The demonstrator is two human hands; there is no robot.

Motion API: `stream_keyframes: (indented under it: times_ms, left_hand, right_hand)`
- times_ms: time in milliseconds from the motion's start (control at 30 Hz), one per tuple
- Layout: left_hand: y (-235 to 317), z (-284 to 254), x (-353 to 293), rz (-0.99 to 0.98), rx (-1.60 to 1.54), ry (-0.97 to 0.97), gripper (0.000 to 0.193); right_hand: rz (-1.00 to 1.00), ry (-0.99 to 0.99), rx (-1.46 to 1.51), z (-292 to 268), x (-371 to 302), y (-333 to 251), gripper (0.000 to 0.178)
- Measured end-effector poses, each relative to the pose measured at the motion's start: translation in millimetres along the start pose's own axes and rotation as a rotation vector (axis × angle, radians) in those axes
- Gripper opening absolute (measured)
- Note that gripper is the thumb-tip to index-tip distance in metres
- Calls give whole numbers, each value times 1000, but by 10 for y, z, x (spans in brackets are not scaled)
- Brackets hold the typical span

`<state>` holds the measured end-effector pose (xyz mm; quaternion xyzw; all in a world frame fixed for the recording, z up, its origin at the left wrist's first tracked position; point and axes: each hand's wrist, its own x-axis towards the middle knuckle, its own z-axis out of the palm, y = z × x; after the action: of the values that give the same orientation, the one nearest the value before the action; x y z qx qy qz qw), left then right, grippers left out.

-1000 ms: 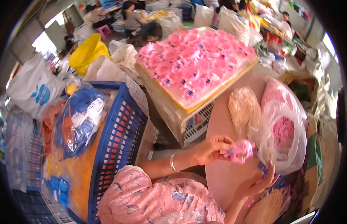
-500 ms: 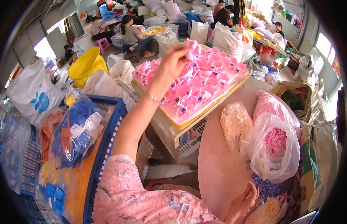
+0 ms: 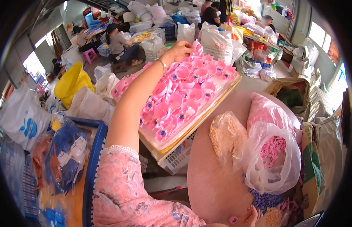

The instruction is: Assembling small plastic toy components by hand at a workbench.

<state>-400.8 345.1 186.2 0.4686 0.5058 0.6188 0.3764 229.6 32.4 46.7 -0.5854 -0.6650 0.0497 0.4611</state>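
My left hand reaches over the far edge of a tray of pink plastic parts and is closed on a pink ring-shaped plastic part. Rows of similar cup-like pink parts, many with small dark blue centres, cover the white-topped tray. At the lower edge, my right hand is partly cut off, its visible fingers loosely bent and apart. Beside it on the round table is a small pink piece with a dark centre. Blue-purple small pieces lie just beyond that hand.
Bags of peach pieces and pink pieces stand on the round table. A blue crate with bagged parts is at left, near a yellow bucket. Large white sacks and seated people are farther back.
The view has shifted, and the tray sits farther left in it. My left hand has lowered the pink part to the far row of the tray. My right hand sits lower in view.
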Motion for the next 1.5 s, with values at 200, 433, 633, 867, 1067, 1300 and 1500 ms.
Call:
stream_keyframes:
  times_ms: [200, 433, 633, 867, 1067, 1300, 1500]
  left_hand:
    - [-51, 6, 97, 69, 205, -22, 19]
    - [-237, 155, 248, 480, 1285, 64, 7]
    - [-446, 123, 364, 540, 1466, -92, 9]
    - [-298, 116, 352, 405, 1404, -132, 19]
    - [-254, 159, 318, 395, 1406, -133, 17]
    - [364, 14, 331, 486, 1416, -225, 18]
    - [1079, 786, -446, 582, 1255, -277, 23]
  right_hand:
    - [36, -34, -13, 8, 42, 248, 11]
    - [67, -52, -100, -16, 146, 13, 16]
    - [109, -29, -73, -21, 229, -118, 18]
    - [159, -52, -75, 0, 189, -11, 18]
    - [237, -102, -27, -77, 47, 93, 19]
    - [125, -42, 3, -174, -90, 118, 21]
    - [-96, 54, -108, -279, -168, 163, 18]
